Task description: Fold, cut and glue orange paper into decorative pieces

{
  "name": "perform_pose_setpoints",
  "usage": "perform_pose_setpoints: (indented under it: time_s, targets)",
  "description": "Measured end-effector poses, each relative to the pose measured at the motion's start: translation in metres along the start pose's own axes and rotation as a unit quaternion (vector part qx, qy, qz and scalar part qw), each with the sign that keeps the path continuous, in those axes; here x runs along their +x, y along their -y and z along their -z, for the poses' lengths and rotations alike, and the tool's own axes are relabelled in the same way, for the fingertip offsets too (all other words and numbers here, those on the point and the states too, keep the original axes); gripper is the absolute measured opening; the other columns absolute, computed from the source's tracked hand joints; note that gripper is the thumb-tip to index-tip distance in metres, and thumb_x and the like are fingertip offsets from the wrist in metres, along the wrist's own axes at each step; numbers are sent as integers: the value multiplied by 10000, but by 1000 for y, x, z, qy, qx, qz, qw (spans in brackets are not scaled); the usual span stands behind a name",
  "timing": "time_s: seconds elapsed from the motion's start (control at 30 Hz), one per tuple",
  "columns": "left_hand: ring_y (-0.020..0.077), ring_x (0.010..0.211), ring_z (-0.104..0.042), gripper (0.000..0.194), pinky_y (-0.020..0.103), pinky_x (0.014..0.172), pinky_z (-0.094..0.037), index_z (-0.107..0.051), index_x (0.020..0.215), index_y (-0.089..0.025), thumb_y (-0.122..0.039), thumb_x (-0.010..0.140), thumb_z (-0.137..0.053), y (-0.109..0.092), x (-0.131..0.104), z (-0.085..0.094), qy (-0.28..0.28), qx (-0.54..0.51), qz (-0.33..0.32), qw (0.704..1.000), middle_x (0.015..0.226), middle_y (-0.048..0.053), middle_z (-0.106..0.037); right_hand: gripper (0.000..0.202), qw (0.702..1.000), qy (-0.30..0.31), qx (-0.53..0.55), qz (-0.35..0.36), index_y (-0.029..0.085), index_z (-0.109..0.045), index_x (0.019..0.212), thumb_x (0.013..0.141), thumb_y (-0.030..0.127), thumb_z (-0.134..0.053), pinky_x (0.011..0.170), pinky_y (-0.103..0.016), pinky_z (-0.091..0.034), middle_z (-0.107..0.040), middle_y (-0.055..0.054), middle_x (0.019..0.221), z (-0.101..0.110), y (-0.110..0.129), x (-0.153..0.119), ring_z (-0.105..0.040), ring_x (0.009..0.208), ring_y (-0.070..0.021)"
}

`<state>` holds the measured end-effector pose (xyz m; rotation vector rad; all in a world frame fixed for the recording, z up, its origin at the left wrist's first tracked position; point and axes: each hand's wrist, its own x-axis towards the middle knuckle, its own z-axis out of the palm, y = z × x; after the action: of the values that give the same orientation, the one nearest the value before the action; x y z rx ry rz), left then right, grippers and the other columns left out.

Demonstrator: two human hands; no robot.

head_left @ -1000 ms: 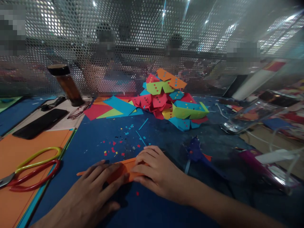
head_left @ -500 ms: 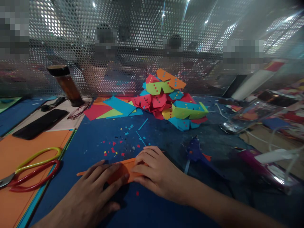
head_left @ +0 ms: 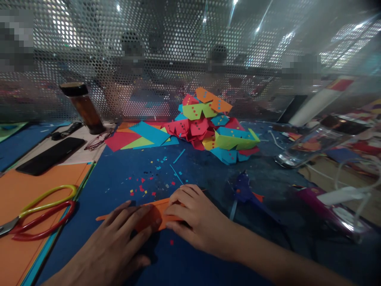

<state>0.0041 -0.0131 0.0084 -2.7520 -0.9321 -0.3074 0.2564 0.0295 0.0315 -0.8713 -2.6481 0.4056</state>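
An orange folded paper [head_left: 156, 217] lies on the blue table near its front, partly hidden under both hands. My left hand [head_left: 119, 234] rests over its left part, fingers spread and lying on the paper. My right hand [head_left: 193, 220] is at its right part, fingers curled together and pressed on the paper. Just behind them lie small red, yellow and blue paper scraps [head_left: 142, 186] and thin blue strips [head_left: 176, 174].
Folded colourful papers [head_left: 199, 127] are piled at the back centre, beside flat sheets [head_left: 151, 135]. Left are scissors [head_left: 44, 214] on orange sheets, a phone [head_left: 52, 155] and a brown bottle [head_left: 86, 111]. Right are a blue glue gun [head_left: 253, 198], a purple object [head_left: 330, 210] and a clear bottle [head_left: 315, 141].
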Motion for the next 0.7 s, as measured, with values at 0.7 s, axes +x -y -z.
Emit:
perform_pose_setpoints:
  time_s: [0.7]
  targets:
    - [269, 1102, -587, 504, 428, 961, -440, -554, 1351, -313, -594, 938, -480, -2, -1, -1, -1, 15, -13, 1000, 1261, 13, -670, 93, 997, -4, -22, -72, 204, -602, 938, 892, 280, -629, 938, -417, -355, -560, -55, 1052, -11, 11, 2, -471, 1024, -233]
